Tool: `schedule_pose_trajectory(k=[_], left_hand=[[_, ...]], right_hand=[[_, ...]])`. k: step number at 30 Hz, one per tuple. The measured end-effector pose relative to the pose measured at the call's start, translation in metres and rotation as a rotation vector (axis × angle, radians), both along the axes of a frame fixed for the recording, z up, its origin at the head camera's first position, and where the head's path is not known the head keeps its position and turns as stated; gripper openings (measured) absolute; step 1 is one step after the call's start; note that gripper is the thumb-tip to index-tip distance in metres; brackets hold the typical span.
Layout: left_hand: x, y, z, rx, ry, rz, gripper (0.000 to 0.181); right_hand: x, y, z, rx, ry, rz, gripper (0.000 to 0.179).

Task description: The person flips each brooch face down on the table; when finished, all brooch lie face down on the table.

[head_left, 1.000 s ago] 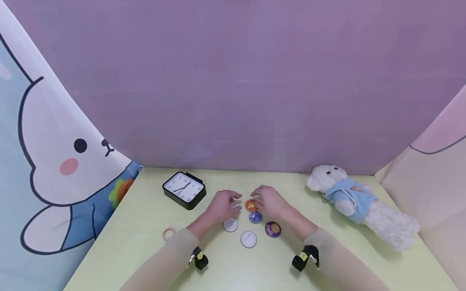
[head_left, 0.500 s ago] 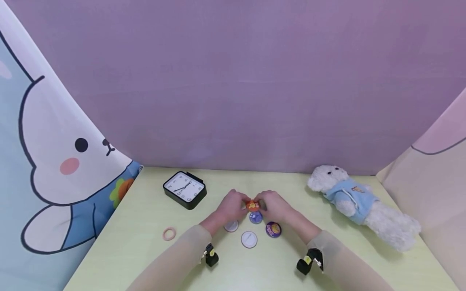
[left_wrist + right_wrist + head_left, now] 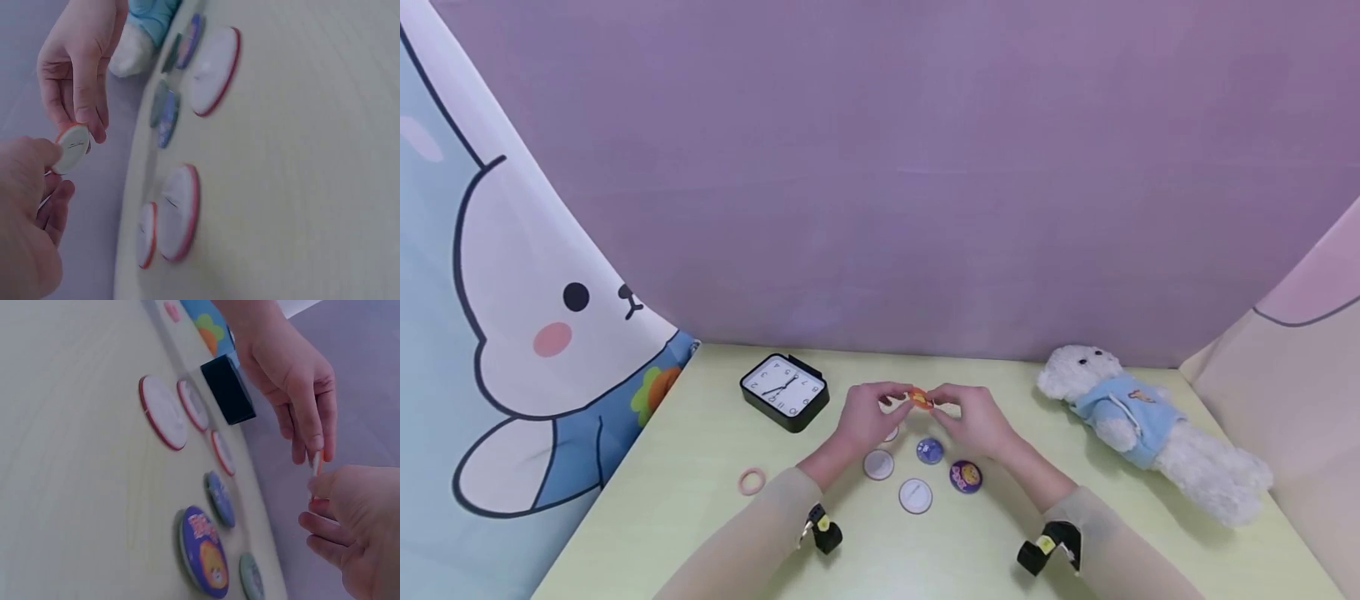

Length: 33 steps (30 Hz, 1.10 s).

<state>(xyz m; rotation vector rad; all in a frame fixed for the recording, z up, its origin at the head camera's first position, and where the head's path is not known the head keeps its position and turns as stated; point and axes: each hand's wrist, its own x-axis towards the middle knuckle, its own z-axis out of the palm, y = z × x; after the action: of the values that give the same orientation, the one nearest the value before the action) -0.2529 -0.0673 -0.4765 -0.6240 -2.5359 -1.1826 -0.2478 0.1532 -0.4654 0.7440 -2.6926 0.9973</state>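
Observation:
Both hands hold an orange button badge (image 3: 921, 398) up off the table. My left hand (image 3: 865, 414) pinches its left edge between thumb and fingers, and my right hand (image 3: 973, 418) pinches the right edge. In the left wrist view the badge's white back (image 3: 74, 149) shows, with a thin pin across it. Below the hands lie a blue badge (image 3: 929, 451), a purple badge with a cartoon figure (image 3: 966, 476) and white-backed badges (image 3: 915, 496), (image 3: 878, 464). A third white-backed badge (image 3: 223, 453) is partly covered by my left hand in the head view.
A black square clock (image 3: 785, 392) lies face up to the left. Nearer sits a small pink ring (image 3: 751, 481). A white plush toy in a blue top (image 3: 1150, 429) lies at the right. A greenish badge (image 3: 252, 575) shows in the right wrist view. A purple backdrop (image 3: 895, 183) rises behind.
My left hand has moved right to the orange badge, and both hands have taken hold of it. They have lifted it from beside the blue badge, away from the table.

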Motion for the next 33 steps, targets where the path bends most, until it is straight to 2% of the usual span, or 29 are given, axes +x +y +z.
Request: schedule_pose_trajectory(k=[3,6,13,20,24,29,33], left_hand=[[0.002,0.003,0.008,0.153,0.027,0.007,0.029],[0.003,0.006,0.014,0.222,0.084,0.009,0.030],[0.004,0.008,0.024,0.225,0.212,-0.013,0.034],[0.005,0.007,0.024,0.229,0.291,-0.024,0.039],[0.006,0.008,0.025,0.229,0.313,-0.025,0.041],[0.008,0.008,0.026,0.222,0.305,-0.026,0.046],[0.009,0.009,0.024,0.198,0.286,-0.025,0.052]], right_hand=[[0.003,-0.002,0.008,-0.058,0.049,0.011,0.021],[0.006,-0.004,0.015,-0.105,0.103,0.015,0.020],[0.009,-0.005,0.027,-0.142,0.164,0.002,0.019],[0.011,-0.005,0.034,-0.148,0.180,-0.002,0.018],[0.011,-0.005,0.036,-0.164,0.177,0.003,0.017],[0.011,-0.005,0.036,-0.183,0.172,0.012,0.021],[0.011,-0.004,0.035,-0.205,0.174,0.018,0.030]])
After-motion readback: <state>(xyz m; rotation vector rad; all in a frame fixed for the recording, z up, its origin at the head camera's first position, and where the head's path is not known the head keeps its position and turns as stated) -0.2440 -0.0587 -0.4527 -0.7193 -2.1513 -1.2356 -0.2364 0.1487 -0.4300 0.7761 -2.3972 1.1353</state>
